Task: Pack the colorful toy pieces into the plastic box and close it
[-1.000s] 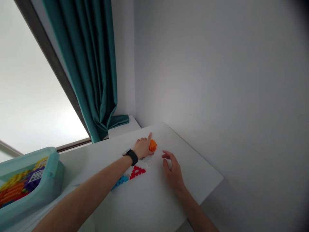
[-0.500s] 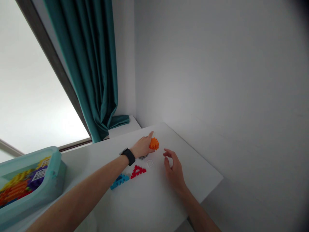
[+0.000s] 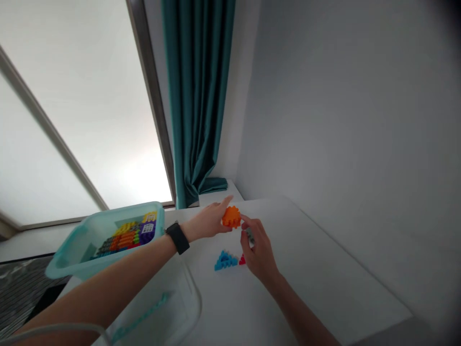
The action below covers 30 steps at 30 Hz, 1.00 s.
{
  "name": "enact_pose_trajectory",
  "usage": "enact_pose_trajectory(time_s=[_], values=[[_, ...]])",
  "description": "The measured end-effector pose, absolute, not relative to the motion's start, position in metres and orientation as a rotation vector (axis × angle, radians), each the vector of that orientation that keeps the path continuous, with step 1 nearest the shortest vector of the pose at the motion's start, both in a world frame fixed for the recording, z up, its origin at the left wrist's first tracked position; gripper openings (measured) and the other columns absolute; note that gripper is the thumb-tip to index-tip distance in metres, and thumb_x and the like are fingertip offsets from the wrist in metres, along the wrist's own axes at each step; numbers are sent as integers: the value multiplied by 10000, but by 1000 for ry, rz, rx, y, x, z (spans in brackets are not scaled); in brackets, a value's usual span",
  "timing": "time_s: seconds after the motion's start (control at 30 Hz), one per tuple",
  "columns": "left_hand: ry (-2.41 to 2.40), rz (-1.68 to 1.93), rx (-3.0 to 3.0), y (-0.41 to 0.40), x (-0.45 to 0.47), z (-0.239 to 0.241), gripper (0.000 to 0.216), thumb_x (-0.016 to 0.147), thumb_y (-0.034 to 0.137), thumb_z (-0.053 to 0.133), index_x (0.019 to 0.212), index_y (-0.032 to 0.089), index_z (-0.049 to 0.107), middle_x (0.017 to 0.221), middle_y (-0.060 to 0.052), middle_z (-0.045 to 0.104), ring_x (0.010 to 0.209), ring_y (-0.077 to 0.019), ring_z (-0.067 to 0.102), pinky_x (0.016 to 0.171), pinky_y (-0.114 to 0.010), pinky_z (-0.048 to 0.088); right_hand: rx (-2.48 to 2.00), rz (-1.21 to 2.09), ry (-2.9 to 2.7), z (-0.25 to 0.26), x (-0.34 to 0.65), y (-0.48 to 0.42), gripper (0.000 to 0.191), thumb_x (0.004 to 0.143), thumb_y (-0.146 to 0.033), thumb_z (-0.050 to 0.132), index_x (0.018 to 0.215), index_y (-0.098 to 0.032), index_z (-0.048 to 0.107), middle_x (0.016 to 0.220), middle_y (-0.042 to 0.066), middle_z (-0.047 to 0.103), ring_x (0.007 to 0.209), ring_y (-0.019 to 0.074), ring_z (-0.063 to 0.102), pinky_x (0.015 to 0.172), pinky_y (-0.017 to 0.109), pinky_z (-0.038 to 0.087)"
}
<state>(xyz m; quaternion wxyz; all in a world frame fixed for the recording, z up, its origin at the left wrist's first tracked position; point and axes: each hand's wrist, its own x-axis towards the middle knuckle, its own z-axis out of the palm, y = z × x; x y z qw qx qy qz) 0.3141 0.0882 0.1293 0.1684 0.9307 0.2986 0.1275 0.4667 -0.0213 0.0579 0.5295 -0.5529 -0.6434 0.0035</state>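
My left hand (image 3: 211,219), with a dark watch at the wrist, grips an orange toothed building block (image 3: 231,217) above the white table. The block's round toothed face shows. My right hand (image 3: 260,250) is beside it, fingers curved and apart, fingertips at the block's right edge; whether they touch it I cannot tell. A blue triangular toothed block (image 3: 225,260) lies on the table below. Next to it a red block (image 3: 242,260) is mostly hidden behind my right hand. A grey piece (image 3: 250,235) shows partly between the right fingers, on the table.
On the left stands a pale teal bin (image 3: 72,252) with colourful toothed blocks (image 3: 126,235) inside. A translucent lid (image 3: 192,307) with a teal handle (image 3: 142,317) lies at the near left. The grey wall (image 3: 324,144) borders the white table (image 3: 317,278); a green curtain (image 3: 196,96) hangs behind.
My view has turned left, bringing more of the bin and the lid into sight. The right hand has moved in close to the orange block, which the left hand still holds.
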Motion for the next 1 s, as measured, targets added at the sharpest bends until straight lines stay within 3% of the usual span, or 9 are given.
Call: enact_pose_trajectory(time_s=[0.23, 0.5, 0.67, 1.0], values=[[1076, 413, 2615, 87, 192, 156, 820, 793, 390, 729, 1474, 195, 316, 1220, -132, 642, 1097, -306, 625, 927, -390, 479, -1091, 31, -1680, 76, 382, 10, 482, 912, -120, 418, 1370, -253, 483, 1067, 78, 498, 949, 209, 568, 879, 408, 511], [1392, 271, 2439, 106, 71, 166, 656, 805, 478, 669, 1370, 224, 453, 1142, -93, 690, 954, -256, 661, 769, -327, 496, -973, 175, -1805, 72, 319, 35, 481, 919, -132, 418, 1380, -260, 458, 1145, 90, 501, 993, 215, 577, 899, 419, 530], [1476, 199, 2423, 127, 41, 141, 611, 805, 438, 658, 1341, 212, 473, 1270, -131, 643, 1077, -273, 627, 862, -351, 491, -981, 205, -1842, 67, 309, 44, 465, 922, -144, 425, 1370, -267, 451, 1155, 89, 519, 996, 216, 594, 887, 426, 540], [1476, 188, 2394, 149, 32, 101, 472, 782, 363, 654, 1217, 201, 570, 1151, -128, 684, 1024, -295, 642, 854, -375, 493, -1023, 205, -1831, 62, 310, 50, 407, 934, -158, 437, 1324, -264, 478, 1155, 82, 539, 996, 212, 604, 881, 422, 537]])
